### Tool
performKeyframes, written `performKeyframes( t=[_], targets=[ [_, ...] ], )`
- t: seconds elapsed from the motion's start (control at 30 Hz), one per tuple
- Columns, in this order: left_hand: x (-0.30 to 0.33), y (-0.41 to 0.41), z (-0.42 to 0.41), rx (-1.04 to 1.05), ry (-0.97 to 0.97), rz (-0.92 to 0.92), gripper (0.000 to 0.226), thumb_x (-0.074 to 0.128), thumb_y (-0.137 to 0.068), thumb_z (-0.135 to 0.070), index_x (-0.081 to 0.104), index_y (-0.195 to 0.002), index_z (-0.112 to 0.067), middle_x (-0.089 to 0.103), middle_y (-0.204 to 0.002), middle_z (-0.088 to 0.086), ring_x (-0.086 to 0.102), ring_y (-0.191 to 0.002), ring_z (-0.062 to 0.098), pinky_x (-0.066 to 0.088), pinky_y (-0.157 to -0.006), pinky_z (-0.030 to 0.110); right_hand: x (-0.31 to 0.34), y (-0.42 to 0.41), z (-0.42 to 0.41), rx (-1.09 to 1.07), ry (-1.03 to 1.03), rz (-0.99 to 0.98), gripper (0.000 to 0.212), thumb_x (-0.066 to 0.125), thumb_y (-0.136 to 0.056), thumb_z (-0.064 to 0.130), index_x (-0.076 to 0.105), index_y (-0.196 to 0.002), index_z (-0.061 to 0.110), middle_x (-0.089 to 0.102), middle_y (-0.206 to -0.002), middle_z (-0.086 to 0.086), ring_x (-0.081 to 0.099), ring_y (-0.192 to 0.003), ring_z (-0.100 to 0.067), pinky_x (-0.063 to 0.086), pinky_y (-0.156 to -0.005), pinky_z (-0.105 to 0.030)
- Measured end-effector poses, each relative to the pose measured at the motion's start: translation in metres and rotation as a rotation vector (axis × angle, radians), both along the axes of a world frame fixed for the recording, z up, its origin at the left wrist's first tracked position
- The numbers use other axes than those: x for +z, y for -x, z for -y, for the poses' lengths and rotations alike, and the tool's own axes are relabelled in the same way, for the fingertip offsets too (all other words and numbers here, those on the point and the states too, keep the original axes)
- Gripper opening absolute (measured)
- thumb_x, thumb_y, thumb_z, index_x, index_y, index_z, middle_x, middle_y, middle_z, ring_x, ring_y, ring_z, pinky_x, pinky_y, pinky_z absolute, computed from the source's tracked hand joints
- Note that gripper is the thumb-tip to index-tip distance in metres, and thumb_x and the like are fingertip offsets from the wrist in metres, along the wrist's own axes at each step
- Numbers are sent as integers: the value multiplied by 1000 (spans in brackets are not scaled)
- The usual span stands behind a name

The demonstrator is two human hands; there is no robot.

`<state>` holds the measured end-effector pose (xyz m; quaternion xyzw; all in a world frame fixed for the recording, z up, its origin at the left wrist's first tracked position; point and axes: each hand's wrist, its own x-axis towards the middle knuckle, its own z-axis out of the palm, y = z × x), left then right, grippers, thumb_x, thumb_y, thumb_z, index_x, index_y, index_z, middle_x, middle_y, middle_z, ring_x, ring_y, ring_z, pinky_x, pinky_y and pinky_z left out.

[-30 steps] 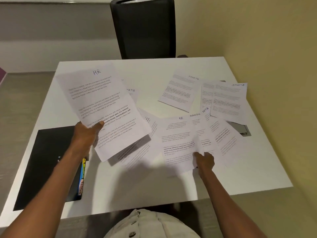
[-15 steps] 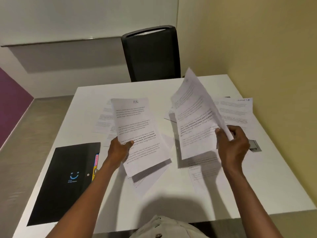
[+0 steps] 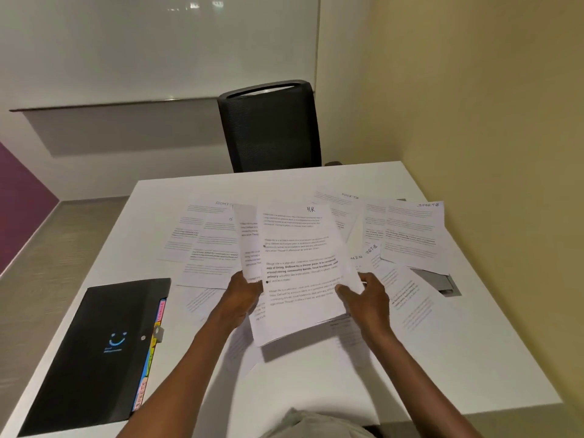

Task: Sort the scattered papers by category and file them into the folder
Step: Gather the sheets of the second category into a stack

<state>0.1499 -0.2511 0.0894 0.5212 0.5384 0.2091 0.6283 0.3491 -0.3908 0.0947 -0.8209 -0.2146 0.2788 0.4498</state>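
While both hands hold sheets above the middle of the surface (image 3: pixel 442 358), the step in hand appears to be gathering the HR category. The left hand (image 3: pixel 241 298) grips the near left edge of a partly hidden sheet (image 3: pixel 248 235), its fingers curled under the paper. The right hand (image 3: pixel 368 295) pinches the near right edge of the HR sheet (image 3: pixel 300 273), thumb on top, and that sheet lies over the other. Both sheets are raised off the surface and tilted toward the camera.

Judgement: sorting is at an early stage. The two held sheets need squaring into one stack, after which the stack must be set aside or carried to the folder (image 3: pixel 94 352). The folder lies shut at the near left of the surface, coloured tabs (image 3: pixel 151 358) showing along its right edge; it is not yet opened.

Loose papers lie fanned across the far half of the surface. A sheet marked SPORTS (image 3: pixel 414 235) lies far right, overlapping others; an ADMIN sheet (image 3: pixel 202 226) lies far left. More sheets lie beneath the held ones, their headings hidden.

A grey cable hatch (image 3: pixel 442 281) sits at the right, partly covered by paper. The surface is white and stands against a yellow wall (image 3: pixel 489 105) on the right. A black chair (image 3: pixel 271 128) stands at the far side, a whiteboard (image 3: pixel 158 45) behind it.
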Motion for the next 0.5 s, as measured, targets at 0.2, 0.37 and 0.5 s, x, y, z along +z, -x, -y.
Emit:
performKeyframes(
  t=[0.2,0.37,0.5],
  targets=[
    [-1,5,1,-69,1,81,7,74,-88,-11,72,-92,-6,72,-82,18,50,-55,19,36,-50,24,21,-43,3,359,212,-24,72,84,-67,44,53,-123,12,63,-118,-1,62,-104,-19,50,-86,-34],
    [1,3,7,-220,-3,197,36,81,-82,-23,71,-113,-7,73,-104,21,63,-76,29,45,-71,39,37,-58,-17,355,-134,-347,71,85,-72,33,51,-130,11,68,-119,-1,68,-103,-16,55,-85,-27],
    [6,-2,15,-335,4,162,25,65,-95,-12,75,-73,-21,69,-73,10,63,-68,21,53,-67,35,23,-33,-31,386,-203,-414,49,81,-75,9,60,-119,14,71,-113,2,68,-105,-16,53,-94,-35]
  ],
)
